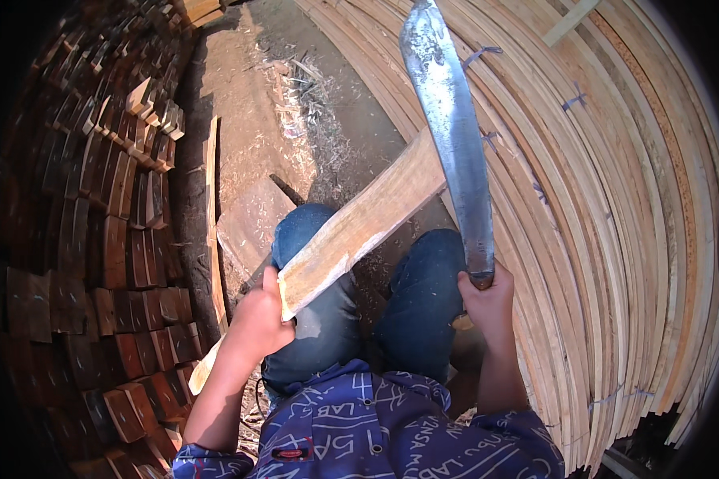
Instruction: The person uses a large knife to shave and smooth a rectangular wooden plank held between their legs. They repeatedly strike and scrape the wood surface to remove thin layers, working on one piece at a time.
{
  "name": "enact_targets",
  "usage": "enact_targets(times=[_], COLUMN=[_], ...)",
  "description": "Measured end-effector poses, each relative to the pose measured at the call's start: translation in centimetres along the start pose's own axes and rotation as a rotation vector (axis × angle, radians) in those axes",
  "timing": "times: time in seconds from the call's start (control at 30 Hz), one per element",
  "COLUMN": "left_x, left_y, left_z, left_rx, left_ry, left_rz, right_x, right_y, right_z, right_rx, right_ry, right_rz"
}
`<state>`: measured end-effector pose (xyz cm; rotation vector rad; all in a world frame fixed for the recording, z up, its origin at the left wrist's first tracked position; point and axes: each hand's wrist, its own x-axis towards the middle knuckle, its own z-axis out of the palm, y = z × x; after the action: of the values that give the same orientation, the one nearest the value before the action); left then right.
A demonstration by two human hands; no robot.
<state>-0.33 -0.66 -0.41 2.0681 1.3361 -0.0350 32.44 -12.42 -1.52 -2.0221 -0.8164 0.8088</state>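
My left hand [260, 323] is closed around the narrow handle end of a roughly hewn piece of wood [359, 219]. The handle's pale butt sticks out below my wrist, and the broad flat part slants up to the right across my knees. In my right hand [487, 299] is a machete [455, 136], gripped by its dark handle, which my fingers mostly cover. Its wide, scuffed steel blade points away from me, nearly upright in the picture. The blade passes in front of the far end of the wood and hides it; whether they touch I cannot tell.
Stacked dark wood blocks [120, 255] rise on the left. Long pale strips [567, 239], tied with bluish cords, fill the right. A thin wooden strip [213, 215] and a flat board [252, 223] lie on the ground to the left of my knees. Shavings [303, 88] litter the dirt ahead.
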Motion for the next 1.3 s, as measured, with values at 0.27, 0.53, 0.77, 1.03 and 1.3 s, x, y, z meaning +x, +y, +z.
enact_targets(times=[0.27, 0.53, 0.77, 1.03, 1.3], left_x=[0.7, 0.4, 0.5, 0.4, 0.5], left_y=[-0.1, 0.3, 0.0, 1.2, 1.1], left_z=[0.1, -0.2, -0.2, -0.1, 0.5], left_rx=[-0.022, -0.016, 0.008, 0.101, 0.116], left_ry=[0.001, -0.003, -0.012, 0.032, 0.057], left_rz=[-0.038, -0.034, -0.055, -0.095, -0.082], right_x=[-0.5, -0.9, -0.7, 0.8, 2.0], right_y=[0.2, 0.1, 0.8, -0.7, 0.2], right_z=[0.9, 1.0, 0.6, 1.0, -0.4], right_rx=[0.073, 0.061, -0.083, -0.044, -0.048], right_ry=[-0.006, -0.052, -0.076, -0.015, -0.066], right_rz=[0.067, 0.047, -0.136, -0.044, 0.051])
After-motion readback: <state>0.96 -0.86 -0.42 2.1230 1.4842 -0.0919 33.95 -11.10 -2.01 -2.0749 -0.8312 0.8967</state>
